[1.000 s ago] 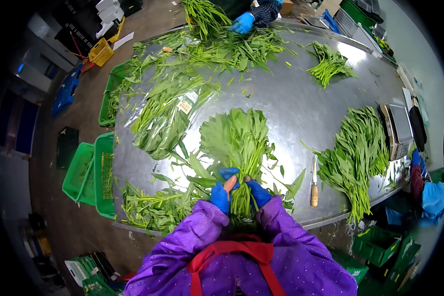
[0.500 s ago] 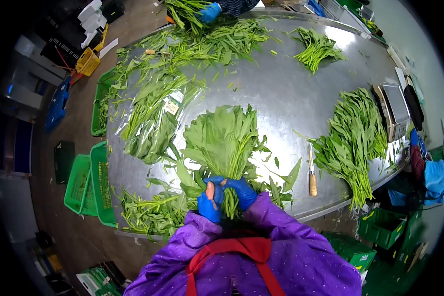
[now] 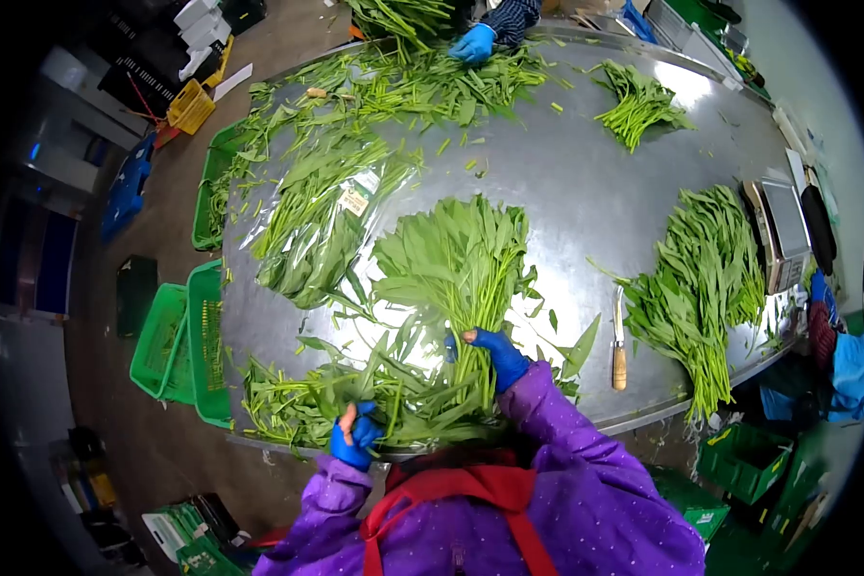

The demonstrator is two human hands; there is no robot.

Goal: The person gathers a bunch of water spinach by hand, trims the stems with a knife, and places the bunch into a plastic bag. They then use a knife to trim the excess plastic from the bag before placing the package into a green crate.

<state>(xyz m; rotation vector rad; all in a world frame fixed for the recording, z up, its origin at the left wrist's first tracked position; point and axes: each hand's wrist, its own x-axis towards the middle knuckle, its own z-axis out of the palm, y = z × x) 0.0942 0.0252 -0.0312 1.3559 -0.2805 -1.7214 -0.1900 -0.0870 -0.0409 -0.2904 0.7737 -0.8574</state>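
My right hand (image 3: 494, 357), in a blue glove, is wrapped round the stems of a bunch of leafy greens (image 3: 451, 254), whose leaves point away from me. My left hand (image 3: 355, 437), also gloved, is at the table's near edge with its fingers partly apart, beside loose stems and leaves (image 3: 293, 403); nothing is visible in it. A clear bag of greens with a label (image 3: 322, 211) lies beyond, to the left. On the right are a knife with a wooden handle (image 3: 619, 360) and a large heap of greens (image 3: 706, 278).
Across the metal table (image 3: 566, 202), a co-worker's gloved hand (image 3: 472, 44) is over more greens. A small bunch (image 3: 640, 104) lies at the far right, and a scale (image 3: 782, 230) stands at the right edge. Green crates (image 3: 206, 346) are left of the table, another (image 3: 744, 461) at lower right.
My left hand has left the bunch and moved down and left to the loose greens. The bunch stays in my right hand. The co-worker's gloved hand has moved right. The view has shifted slightly.
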